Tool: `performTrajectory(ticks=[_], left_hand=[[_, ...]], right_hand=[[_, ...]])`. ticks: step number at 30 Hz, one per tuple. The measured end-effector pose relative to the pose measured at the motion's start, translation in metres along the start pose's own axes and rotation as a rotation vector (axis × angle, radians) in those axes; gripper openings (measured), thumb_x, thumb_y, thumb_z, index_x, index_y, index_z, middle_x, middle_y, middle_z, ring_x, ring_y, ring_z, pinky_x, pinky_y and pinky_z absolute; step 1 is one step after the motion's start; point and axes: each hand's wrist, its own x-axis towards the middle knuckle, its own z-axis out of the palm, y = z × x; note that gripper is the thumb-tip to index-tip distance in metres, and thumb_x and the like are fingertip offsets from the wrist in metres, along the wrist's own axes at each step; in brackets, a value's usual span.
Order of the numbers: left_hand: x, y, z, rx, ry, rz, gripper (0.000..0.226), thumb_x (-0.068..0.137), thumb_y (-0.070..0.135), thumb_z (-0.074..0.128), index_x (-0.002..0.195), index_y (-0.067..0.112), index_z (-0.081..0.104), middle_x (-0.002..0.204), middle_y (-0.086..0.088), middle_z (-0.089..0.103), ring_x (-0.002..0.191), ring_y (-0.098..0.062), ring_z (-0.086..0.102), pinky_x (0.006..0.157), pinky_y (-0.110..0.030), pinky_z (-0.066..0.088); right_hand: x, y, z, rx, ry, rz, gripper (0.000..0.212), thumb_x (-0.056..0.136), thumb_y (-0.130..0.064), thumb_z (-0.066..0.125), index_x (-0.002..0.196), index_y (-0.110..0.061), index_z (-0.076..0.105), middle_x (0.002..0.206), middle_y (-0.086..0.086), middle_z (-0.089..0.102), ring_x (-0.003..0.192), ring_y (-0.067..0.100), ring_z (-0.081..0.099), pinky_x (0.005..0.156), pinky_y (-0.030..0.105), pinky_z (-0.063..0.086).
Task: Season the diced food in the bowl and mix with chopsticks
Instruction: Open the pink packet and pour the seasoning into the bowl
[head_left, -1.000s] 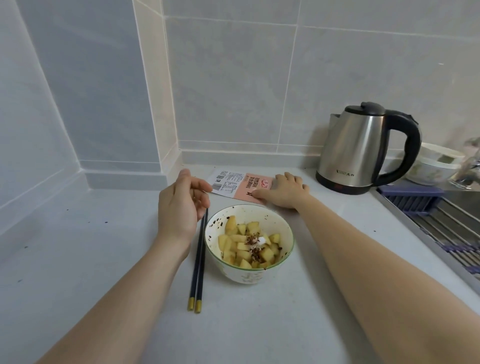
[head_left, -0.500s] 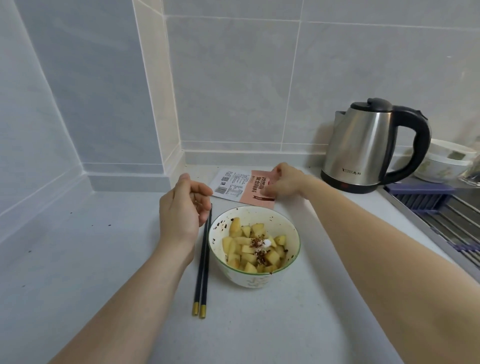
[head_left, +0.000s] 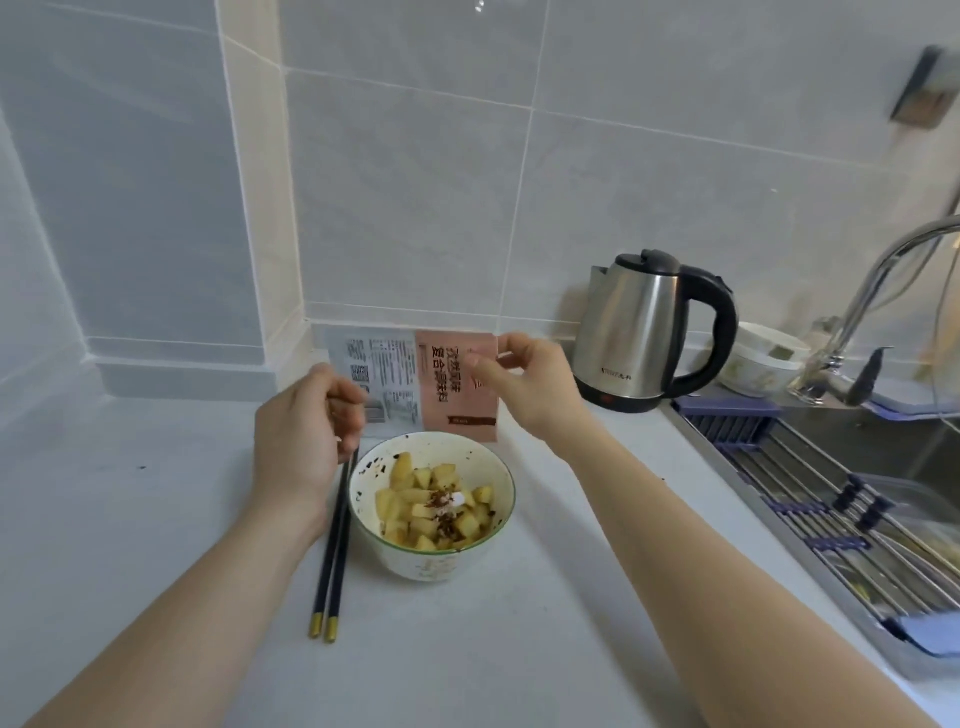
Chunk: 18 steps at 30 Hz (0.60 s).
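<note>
The right hand (head_left: 524, 384) pinches the pink-and-white seasoning packet (head_left: 421, 384) above the white ceramic bowl of yellow diced food (head_left: 431, 504) on the pale table (head_left: 519, 649). The left hand (head_left: 301, 421), loosely curled, holds nothing. Risk: tearing the packet off-centre likely scatters seasoning beside the bowl, onto the dark gold-tipped chopsticks (head_left: 332, 551).

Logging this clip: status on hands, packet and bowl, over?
Right hand pinches seasoning packet, raised behind bowl. Left hand at packet's near edge, grip unclear. Chopsticks on counter. Nothing blocking.
</note>
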Motion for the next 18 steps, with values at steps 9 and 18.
performTrajectory(ticks=[9, 18], left_hand=[[-0.03, 0.006, 0.008, 0.551, -0.238, 0.692, 0.012, 0.094, 0.029, 0.059, 0.088, 0.027, 0.068, 0.076, 0.013, 0.067, 0.075, -0.014, 0.063, 0.066, -0.038, 0.052], [-0.03, 0.01, 0.01, 0.737, -0.389, 0.577, 0.034, 0.082, 0.054, 0.064, 0.112, 0.039, 0.062, 0.095, 0.021, 0.066, 0.095, -0.006, 0.057, 0.087, -0.039, 0.049]], right_hand=[[-0.073, -0.025, -0.01, 0.062, 0.089, -0.173, 0.031, 0.084, -0.023, 0.083, 0.07, -0.016, 0.056, 0.073, -0.001, 0.068, 0.068, 0.008, 0.058, 0.063, 0.028, 0.046], [-0.085, -0.04, -0.009, 0.238, 0.107, -0.206, 0.013, 0.083, -0.025, 0.084, 0.08, -0.029, 0.073, 0.074, -0.008, 0.073, 0.065, 0.016, 0.064, 0.066, 0.05, 0.058]])
